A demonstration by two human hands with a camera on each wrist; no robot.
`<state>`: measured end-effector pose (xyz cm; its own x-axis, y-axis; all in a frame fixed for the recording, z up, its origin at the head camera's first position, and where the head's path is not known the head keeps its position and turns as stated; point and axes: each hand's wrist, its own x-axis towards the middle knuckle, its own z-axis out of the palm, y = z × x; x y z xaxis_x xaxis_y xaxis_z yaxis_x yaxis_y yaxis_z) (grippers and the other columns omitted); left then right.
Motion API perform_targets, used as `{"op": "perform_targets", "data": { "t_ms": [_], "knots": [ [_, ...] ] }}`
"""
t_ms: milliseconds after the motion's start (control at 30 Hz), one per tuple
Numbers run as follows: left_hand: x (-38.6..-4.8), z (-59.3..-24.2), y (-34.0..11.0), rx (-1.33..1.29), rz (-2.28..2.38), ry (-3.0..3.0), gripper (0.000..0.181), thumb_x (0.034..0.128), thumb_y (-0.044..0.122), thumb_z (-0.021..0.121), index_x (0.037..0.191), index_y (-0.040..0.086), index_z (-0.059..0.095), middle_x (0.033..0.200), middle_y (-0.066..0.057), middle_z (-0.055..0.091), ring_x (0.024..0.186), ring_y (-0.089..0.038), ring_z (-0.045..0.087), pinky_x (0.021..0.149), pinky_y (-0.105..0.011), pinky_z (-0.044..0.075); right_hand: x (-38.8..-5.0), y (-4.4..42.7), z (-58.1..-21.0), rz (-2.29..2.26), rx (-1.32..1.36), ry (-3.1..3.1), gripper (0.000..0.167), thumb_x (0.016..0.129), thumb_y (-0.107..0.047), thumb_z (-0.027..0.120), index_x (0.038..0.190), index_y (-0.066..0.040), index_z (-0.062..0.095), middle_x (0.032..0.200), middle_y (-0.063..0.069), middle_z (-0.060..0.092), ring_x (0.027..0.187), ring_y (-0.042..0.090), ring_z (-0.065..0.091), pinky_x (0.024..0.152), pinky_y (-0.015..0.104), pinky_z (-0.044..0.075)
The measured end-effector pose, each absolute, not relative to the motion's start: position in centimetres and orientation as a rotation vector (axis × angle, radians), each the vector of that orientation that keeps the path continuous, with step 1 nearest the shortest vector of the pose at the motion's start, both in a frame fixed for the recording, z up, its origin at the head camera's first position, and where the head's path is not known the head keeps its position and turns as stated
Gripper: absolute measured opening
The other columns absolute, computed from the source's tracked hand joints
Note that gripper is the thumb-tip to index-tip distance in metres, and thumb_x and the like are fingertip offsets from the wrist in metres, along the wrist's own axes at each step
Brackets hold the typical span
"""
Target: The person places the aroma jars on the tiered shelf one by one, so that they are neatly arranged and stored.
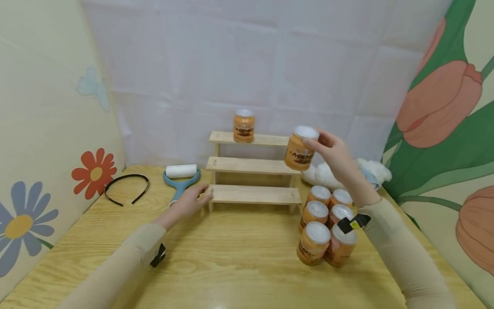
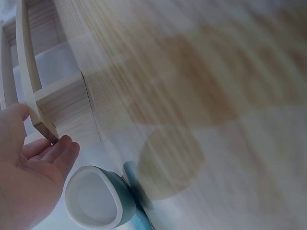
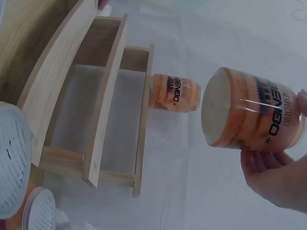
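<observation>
A three-step wooden shelf (image 1: 252, 194) stands on the table, and my left hand (image 1: 190, 201) pinches the left end of its lowest step. In the left wrist view the thumb and fingers (image 2: 64, 152) lie about the board's corner. My right hand (image 1: 332, 154) grips an orange jar (image 1: 300, 155) with a white lid, lifted in front of the right end of the upper steps. The right wrist view shows the held jar (image 3: 254, 112) apart from the shelf. Another orange jar (image 1: 244, 126) stands upright on the top step, left of its middle.
Several orange jars (image 1: 313, 244) stand grouped right of the shelf. Behind them lies a white fluffy thing (image 1: 324, 176), partly hidden by the right arm. At the left are a blue-handled lint roller (image 1: 180, 172) and a black headband (image 1: 127, 177). A white cloth (image 1: 247, 64) hangs behind.
</observation>
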<state>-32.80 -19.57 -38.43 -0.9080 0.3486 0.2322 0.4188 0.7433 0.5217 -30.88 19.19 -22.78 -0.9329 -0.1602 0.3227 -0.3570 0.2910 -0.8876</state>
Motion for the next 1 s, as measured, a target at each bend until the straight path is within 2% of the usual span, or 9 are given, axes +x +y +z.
{"op": "perform_targets", "data": {
  "t_ms": [333,633,833,900,1000],
  "knots": [
    [-33.2,-38.6,-19.8,-0.620,-0.826,-2.783,0.048,0.0979,0.017,0.050,0.132,-0.015,0.042,0.130,-0.034,0.048,0.117,-0.046,0.050,0.094,-0.053,0.047,-35.8,16.6,-22.1,1.779,0.506,-2.258,0.055,0.089,-0.025,0.065,0.138,-0.006,0.047,0.135,0.017,0.052,0.124,0.024,0.049,0.108,0.038,0.038],
    [-32.9,-38.9,-19.8,-0.611,-0.845,-2.795,0.049,0.0983,0.018,0.050,0.134,-0.014,0.041,0.132,-0.032,0.047,0.119,-0.045,0.049,0.096,-0.052,0.046,-39.0,15.3,-22.1,1.750,0.438,-2.287,0.054,0.088,-0.030,0.066,0.135,-0.008,0.050,0.131,0.013,0.055,0.115,0.020,0.053,0.105,0.036,0.041],
    [-32.8,-38.8,-19.6,-0.612,-0.855,-2.791,0.049,0.0984,0.018,0.049,0.134,-0.014,0.040,0.133,-0.032,0.047,0.120,-0.045,0.049,0.096,-0.052,0.046,-41.1,14.4,-22.3,1.810,0.424,-2.261,0.051,0.089,-0.024,0.066,0.134,-0.005,0.050,0.129,0.016,0.056,0.099,0.013,0.058,0.099,0.035,0.046],
    [-32.7,-38.7,-19.5,-0.609,-0.857,-2.793,0.049,0.0983,0.019,0.050,0.134,-0.013,0.041,0.133,-0.032,0.047,0.119,-0.044,0.049,0.095,-0.052,0.047,-41.6,14.2,-22.5,1.819,0.406,-2.258,0.051,0.089,-0.024,0.065,0.135,-0.007,0.049,0.129,0.016,0.055,0.099,0.014,0.058,0.099,0.037,0.046],
    [-32.6,-38.7,-19.5,-0.613,-0.845,-2.794,0.049,0.0983,0.019,0.050,0.134,-0.013,0.041,0.133,-0.032,0.047,0.119,-0.044,0.050,0.095,-0.051,0.047,-41.9,13.8,-22.7,1.824,0.367,-2.249,0.053,0.089,-0.023,0.065,0.137,-0.008,0.048,0.132,0.015,0.051,0.108,0.021,0.055,0.101,0.039,0.044]
  ]
}}
